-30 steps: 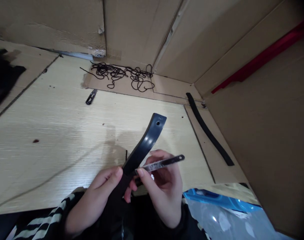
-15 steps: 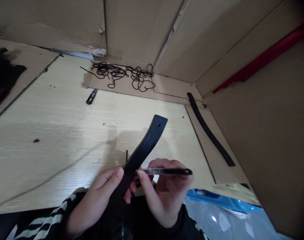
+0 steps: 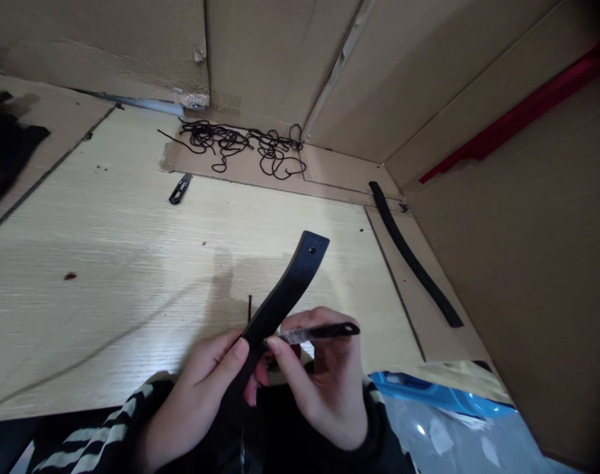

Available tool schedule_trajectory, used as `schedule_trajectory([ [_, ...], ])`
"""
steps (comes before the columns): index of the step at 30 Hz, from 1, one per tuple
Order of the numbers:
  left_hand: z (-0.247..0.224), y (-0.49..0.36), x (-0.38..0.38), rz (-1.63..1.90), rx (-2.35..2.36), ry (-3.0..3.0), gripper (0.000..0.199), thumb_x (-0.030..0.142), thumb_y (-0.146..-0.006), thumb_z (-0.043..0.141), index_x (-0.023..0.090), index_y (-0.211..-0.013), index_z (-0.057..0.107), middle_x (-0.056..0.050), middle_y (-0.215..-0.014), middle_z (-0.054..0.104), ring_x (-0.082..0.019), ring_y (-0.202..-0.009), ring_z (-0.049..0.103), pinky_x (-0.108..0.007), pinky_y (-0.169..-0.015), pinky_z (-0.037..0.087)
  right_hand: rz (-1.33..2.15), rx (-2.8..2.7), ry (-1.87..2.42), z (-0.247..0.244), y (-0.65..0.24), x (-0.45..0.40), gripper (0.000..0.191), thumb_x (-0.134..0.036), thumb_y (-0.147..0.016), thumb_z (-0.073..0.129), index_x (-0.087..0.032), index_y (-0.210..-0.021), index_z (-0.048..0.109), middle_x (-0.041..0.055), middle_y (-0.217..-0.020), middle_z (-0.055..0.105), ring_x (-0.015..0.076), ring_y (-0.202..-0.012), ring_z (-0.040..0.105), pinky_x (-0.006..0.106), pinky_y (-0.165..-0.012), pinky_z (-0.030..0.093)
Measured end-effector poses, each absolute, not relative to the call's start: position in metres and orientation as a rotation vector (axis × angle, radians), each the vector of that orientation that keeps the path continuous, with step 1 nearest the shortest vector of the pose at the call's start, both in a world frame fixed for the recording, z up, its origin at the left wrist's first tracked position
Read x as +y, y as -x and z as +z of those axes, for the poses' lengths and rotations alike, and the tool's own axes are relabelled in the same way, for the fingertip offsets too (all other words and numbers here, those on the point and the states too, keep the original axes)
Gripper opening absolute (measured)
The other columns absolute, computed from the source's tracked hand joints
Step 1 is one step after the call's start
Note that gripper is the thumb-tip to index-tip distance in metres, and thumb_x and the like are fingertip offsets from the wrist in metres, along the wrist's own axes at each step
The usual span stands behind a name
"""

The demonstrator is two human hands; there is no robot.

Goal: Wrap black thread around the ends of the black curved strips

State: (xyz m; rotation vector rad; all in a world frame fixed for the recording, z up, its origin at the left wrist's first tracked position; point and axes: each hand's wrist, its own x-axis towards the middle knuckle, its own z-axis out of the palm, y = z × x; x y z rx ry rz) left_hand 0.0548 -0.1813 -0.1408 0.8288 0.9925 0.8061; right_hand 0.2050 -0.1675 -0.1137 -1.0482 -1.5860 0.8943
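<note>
Pale table [image 3: 126, 230] with cardboard walls [image 3: 280, 59], a black strip [image 3: 290, 283] between two bare hands

In the head view, the strip is raised in front of the person, over the near part of the table. It slants away and to the right, its far end free, with a small hole near the tip. The left hand [image 3: 201, 388] grasps the strip's lower part, thumb laid on top. The right hand [image 3: 329, 388], just right of the strip, pinches a thin tool [image 3: 324, 332] between thumb and fingers, its pale end at the strip's edge and its dark, holed end pointing right. Whether that pale end touches the strip, I cannot tell.

Beyond the strip and to its left, black cord [image 3: 230, 145] lies in loose tangles on cardboard by the wall, and snips [image 3: 180, 189] lie nearer to it. Well left is a dark heap [image 3: 8, 151]. Right of the strip, a curved black band [image 3: 411, 257] rests on cardboard; farther right, a red piece [image 3: 507, 118] runs along the wall. Below the band, also right of the strip, is blue plastic [image 3: 442, 395]
</note>
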Motion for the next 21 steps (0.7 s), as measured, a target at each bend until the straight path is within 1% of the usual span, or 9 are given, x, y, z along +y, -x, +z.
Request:
schedule_trajectory([
  [4,-0.139,-0.055,-0.18,0.801,0.992,-0.899,0.04,0.043,-0.095,0.044,0.019,-0.072,0.066,0.002,-0.059,0.06,-0.014,-0.065,0.057,-0.023,-0.07,0.041,0.97,-1.692,1.033,-0.105,-0.214,-0.16,0.03,-0.006,-0.085,0.059,-0.027,-0.101,0.044,-0.007,-0.062,0.055,0.0118,-0.052,0.065,0.017,-0.038,0.049],
  [7,-0.141,-0.055,-0.181,0.81,0.989,-0.892,0.041,0.044,-0.095,0.044,0.019,-0.071,0.067,0.002,-0.059,0.06,-0.014,-0.064,0.057,-0.024,-0.068,0.041,1.029,-1.651,1.025,-0.107,-0.213,-0.159,0.029,-0.006,-0.085,0.06,-0.026,-0.1,0.044,-0.0086,-0.06,0.053,0.0095,-0.045,0.061,0.016,-0.034,0.048],
  [9,-0.142,-0.054,-0.182,0.814,0.991,-0.86,0.042,0.046,-0.094,0.044,0.019,-0.071,0.066,0.002,-0.059,0.059,-0.014,-0.062,0.057,-0.024,-0.066,0.04,1.082,-1.498,1.006,-0.112,-0.205,-0.162,0.026,-0.008,-0.086,0.059,-0.026,-0.097,0.044,-0.0079,-0.065,0.054,0.0085,-0.041,0.06,0.015,-0.032,0.049],
  [11,-0.143,-0.054,-0.182,0.811,1.006,-0.837,0.042,0.047,-0.094,0.044,0.019,-0.07,0.065,0.002,-0.058,0.059,-0.014,-0.059,0.056,-0.025,-0.064,0.04,1.13,-1.268,0.973,-0.119,-0.193,-0.167,0.024,-0.011,-0.088,0.057,-0.027,-0.096,0.042,-0.0068,-0.072,0.055,0.0086,-0.04,0.06,0.017,-0.031,0.052],
  [13,-0.144,-0.054,-0.182,0.814,1.012,-0.852,0.042,0.047,-0.094,0.044,0.019,-0.07,0.063,0.002,-0.057,0.059,-0.014,-0.058,0.055,-0.025,-0.063,0.04,1.139,-1.076,0.939,-0.127,-0.179,-0.173,0.023,-0.014,-0.09,0.057,-0.029,-0.097,0.04,-0.008,-0.071,0.053,0.0086,-0.038,0.058,0.019,-0.03,0.055],
  [16,-0.143,-0.055,-0.18,0.827,1.009,-0.896,0.04,0.047,-0.094,0.045,0.02,-0.068,0.061,0.003,-0.057,0.059,-0.014,-0.059,0.055,-0.024,-0.064,0.041,1.049,-0.938,0.949,-0.135,-0.166,-0.18,0.024,-0.016,-0.09,0.058,-0.029,-0.096,0.039,-0.0096,-0.066,0.05,0.0072,-0.034,0.054,0.017,-0.027,0.052],
  [18,-0.142,-0.055,-0.179,0.831,1.015,-0.92,0.04,0.046,-0.093,0.046,0.02,-0.065,0.059,0.003,-0.057,0.058,-0.014,-0.058,0.055,-0.024,-0.064,0.042,1.016,-0.935,0.98,-0.135,-0.167,-0.181,0.023,-0.017,-0.09,0.058,-0.028,-0.095,0.039,-0.0085,-0.069,0.052,0.0066,-0.034,0.053,0.016,-0.026,0.05],
  [21,-0.142,-0.055,-0.178,0.817,1.008,-0.946,0.041,0.046,-0.094,0.045,0.02,-0.067,0.061,0.002,-0.057,0.058,-0.014,-0.059,0.056,-0.024,-0.065,0.042,1.15,-1.144,0.97,-0.127,-0.184,-0.174,0.019,-0.015,-0.091,0.056,-0.027,-0.095,0.041,-0.0074,-0.068,0.053,0.009,-0.038,0.059,0.018,-0.031,0.052],
])
